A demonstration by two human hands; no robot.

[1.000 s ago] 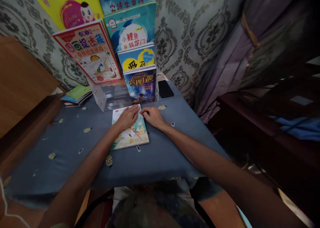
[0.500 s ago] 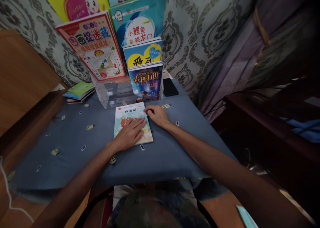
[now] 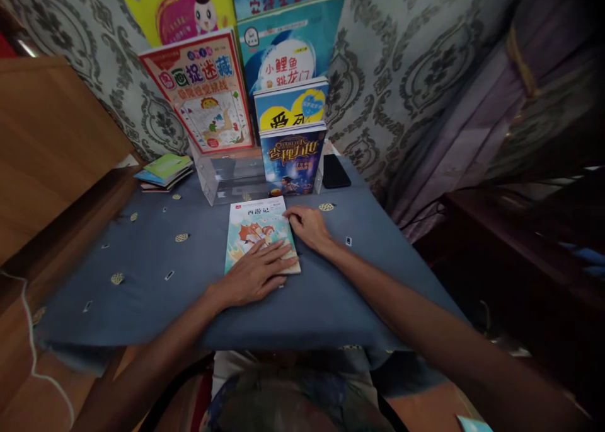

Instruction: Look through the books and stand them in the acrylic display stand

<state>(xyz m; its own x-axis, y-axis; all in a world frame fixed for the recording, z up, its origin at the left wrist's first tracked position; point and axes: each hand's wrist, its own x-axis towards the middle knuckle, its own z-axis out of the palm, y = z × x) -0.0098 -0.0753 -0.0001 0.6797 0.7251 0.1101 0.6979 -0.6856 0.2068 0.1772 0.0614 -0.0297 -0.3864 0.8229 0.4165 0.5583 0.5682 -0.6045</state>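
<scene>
My left hand (image 3: pixel 258 272) is flat on the book (image 3: pixel 258 227), fingers spread, gripping nothing. Right hand (image 3: pixel 309 226) is loosely curled by its edge, can't tell if it's pinching.

Left hand (image 3: pixel 258 274) is hiding some of the lower cover on that thin white-and-teal paperback (image 3: pixel 255 230). Way beyond it, the bright-yellow rectangular book (image 3: pixel 142 12) gets chopped off up top, lol.

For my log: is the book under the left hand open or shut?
Shut: the book lies cover up, left hand on it.
</scene>
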